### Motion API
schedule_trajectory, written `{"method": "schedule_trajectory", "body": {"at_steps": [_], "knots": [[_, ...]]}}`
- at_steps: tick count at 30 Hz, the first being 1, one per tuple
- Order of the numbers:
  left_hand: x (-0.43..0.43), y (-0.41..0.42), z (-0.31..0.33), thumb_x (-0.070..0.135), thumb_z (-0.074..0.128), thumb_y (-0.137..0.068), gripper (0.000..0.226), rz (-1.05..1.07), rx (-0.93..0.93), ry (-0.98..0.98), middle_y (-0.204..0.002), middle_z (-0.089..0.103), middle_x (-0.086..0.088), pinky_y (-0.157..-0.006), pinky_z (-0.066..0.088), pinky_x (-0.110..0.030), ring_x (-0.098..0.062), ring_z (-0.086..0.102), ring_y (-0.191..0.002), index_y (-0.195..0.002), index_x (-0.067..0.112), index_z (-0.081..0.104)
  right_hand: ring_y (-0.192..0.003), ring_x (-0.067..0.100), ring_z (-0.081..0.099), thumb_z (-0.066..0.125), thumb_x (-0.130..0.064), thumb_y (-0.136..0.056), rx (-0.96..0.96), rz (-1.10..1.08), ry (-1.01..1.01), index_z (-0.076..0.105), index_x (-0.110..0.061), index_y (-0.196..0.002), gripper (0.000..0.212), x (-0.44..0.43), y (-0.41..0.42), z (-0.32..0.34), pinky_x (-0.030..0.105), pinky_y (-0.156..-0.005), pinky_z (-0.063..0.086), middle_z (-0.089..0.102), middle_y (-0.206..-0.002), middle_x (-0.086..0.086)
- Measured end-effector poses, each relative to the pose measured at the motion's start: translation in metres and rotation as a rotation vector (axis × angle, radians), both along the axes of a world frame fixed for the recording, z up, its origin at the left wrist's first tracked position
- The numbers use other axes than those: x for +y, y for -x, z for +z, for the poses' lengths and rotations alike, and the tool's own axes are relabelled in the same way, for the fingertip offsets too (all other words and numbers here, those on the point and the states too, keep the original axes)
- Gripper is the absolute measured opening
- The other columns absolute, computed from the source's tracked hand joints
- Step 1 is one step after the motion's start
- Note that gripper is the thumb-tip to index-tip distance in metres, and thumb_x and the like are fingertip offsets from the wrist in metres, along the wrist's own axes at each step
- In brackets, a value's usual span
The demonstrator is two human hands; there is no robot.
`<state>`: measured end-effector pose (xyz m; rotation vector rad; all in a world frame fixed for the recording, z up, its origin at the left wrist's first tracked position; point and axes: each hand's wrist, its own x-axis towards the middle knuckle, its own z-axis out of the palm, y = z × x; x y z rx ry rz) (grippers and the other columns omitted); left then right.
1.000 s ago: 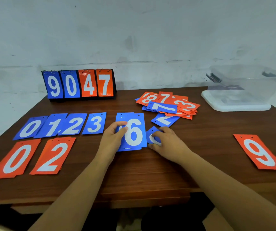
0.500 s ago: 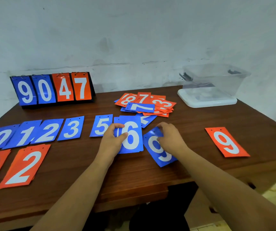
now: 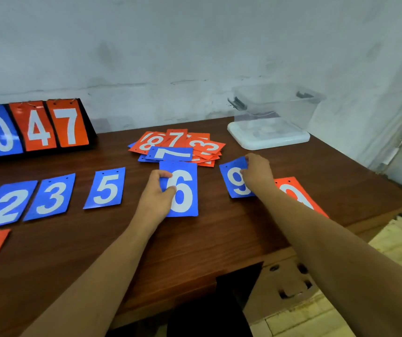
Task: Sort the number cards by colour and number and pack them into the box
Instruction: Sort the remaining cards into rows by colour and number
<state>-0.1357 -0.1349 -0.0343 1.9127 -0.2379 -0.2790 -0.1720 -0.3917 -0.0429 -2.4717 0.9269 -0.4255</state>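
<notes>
We record the left hand pinching the left edge of the blue 6 card, which lies just near of the mixed pile and right of the blue 5 card. The right hand grips the far right corner of the blue 9 card, beside the orange 9 card. The clear box stands far right.
</notes>
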Motion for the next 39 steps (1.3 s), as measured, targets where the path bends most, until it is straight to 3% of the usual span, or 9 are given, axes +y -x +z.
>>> {"method": "schedule_trajectory", "body": {"at_steps": [8, 13, 18, 20, 22, 25, 28, 31, 39], "knots": [[-0.010, -0.003, -0.003, 0.022, 0.058, -0.097, 0.027, -0.002, 0.022, 0.007, -0.118, 0.044, 0.006, -0.050, 0.051, -0.020, -0.010, 0.061, -0.079, -0.119, 0.030, 0.043, -0.118, 0.028, 0.048, 0.057, -0.012, -0.094, -0.116, 0.065, 0.238, 0.054, -0.007, -0.127, 0.033, 0.023, 0.001, 0.009, 0.034, -0.100, 0.041, 0.053, -0.126, 0.014], [-0.003, -0.002, -0.001, 0.018, 0.057, -0.098, 0.032, 0.091, 0.032, 0.162, -0.110, 0.046, 0.008, -0.052, 0.053, -0.018, -0.006, 0.061, -0.078, -0.121, 0.028, 0.038, -0.105, 0.017, 0.064, 0.052, -0.042, -0.097, -0.163, 0.225, -0.604, 0.058, -0.018, -0.123, 0.036, 0.107, -0.005, 0.028, 0.037, -0.088, 0.056, 0.065, -0.121, 0.000], [0.023, -0.008, -0.004, 0.011, 0.056, -0.097, 0.047, 0.141, -0.093, 0.194, -0.130, 0.047, 0.003, -0.053, 0.049, -0.010, -0.008, 0.060, -0.094, -0.133, 0.028, 0.032, -0.120, 0.020, 0.056, 0.057, -0.025, -0.097, -0.097, 0.335, -0.596, 0.054, -0.014, -0.132, 0.037, 0.152, -0.016, 0.019, 0.041, -0.095, 0.053, 0.055, -0.135, 0.004], [0.042, -0.016, -0.003, 0.020, 0.054, -0.099, 0.038, 0.142, -0.099, 0.090, -0.127, 0.051, 0.003, -0.054, 0.046, -0.010, -0.009, 0.058, -0.096, -0.133, 0.025, 0.038, -0.112, 0.025, 0.061, 0.059, -0.021, -0.095, -0.126, 0.332, -0.620, 0.058, -0.005, -0.121, 0.030, 0.163, -0.022, 0.015, 0.045, -0.092, 0.054, 0.062, -0.124, 0.012], [0.069, -0.030, -0.006, 0.023, 0.051, -0.099, 0.025, 0.198, -0.313, -0.139, -0.122, 0.055, 0.000, -0.068, 0.043, -0.012, -0.009, 0.054, -0.100, -0.124, 0.019, 0.053, -0.104, 0.027, 0.064, 0.060, -0.019, -0.095, -0.167, 0.312, -0.635, 0.059, 0.001, -0.113, 0.027, 0.172, -0.031, 0.011, 0.048, -0.089, 0.055, 0.065, -0.117, 0.017], [0.110, -0.058, -0.018, 0.021, 0.055, -0.096, 0.030, 0.144, -0.639, -0.604, -0.127, 0.053, -0.001, -0.097, 0.044, -0.032, -0.019, 0.051, -0.118, -0.125, 0.019, 0.061, -0.094, 0.015, 0.058, 0.061, -0.019, -0.094, -0.191, 0.298, -0.582, 0.054, -0.009, -0.106, 0.017, 0.180, -0.051, 0.005, 0.038, -0.085, 0.056, 0.061, -0.109, 0.007], [0.129, -0.070, -0.023, 0.033, 0.050, -0.097, 0.043, -0.037, -0.527, -0.843, -0.146, 0.045, 0.005, -0.112, 0.030, -0.038, -0.016, 0.039, -0.135, -0.140, 0.030, 0.050, -0.088, 0.016, 0.055, 0.058, -0.017, -0.094, -0.147, 0.329, -0.386, 0.054, -0.008, -0.101, 0.012, 0.188, -0.070, -0.001, 0.027, -0.065, 0.047, 0.054, -0.094, 0.002], [0.130, -0.070, -0.028, 0.035, 0.046, -0.099, 0.042, -0.029, -0.584, -0.861, -0.145, 0.046, 0.006, -0.110, 0.027, -0.036, -0.016, 0.037, -0.135, -0.140, 0.029, 0.050, -0.090, 0.022, 0.060, 0.057, -0.020, -0.094, -0.089, 0.319, -0.183, 0.052, -0.011, -0.093, 0.011, 0.199, -0.084, -0.006, 0.029, -0.066, 0.046, 0.060, -0.094, 0.006], [0.141, -0.073, -0.033, 0.030, 0.047, -0.096, 0.041, 0.043, -0.543, -0.822, -0.142, 0.046, 0.002, -0.110, 0.030, -0.036, -0.017, 0.036, -0.134, -0.137, 0.025, 0.051, -0.101, 0.020, 0.058, 0.058, -0.028, -0.095, 0.039, 0.309, 0.135, 0.058, -0.010, -0.111, 0.023, 0.209, -0.089, -0.010, 0.031, -0.080, 0.050, 0.056, -0.116, 0.009]]}}
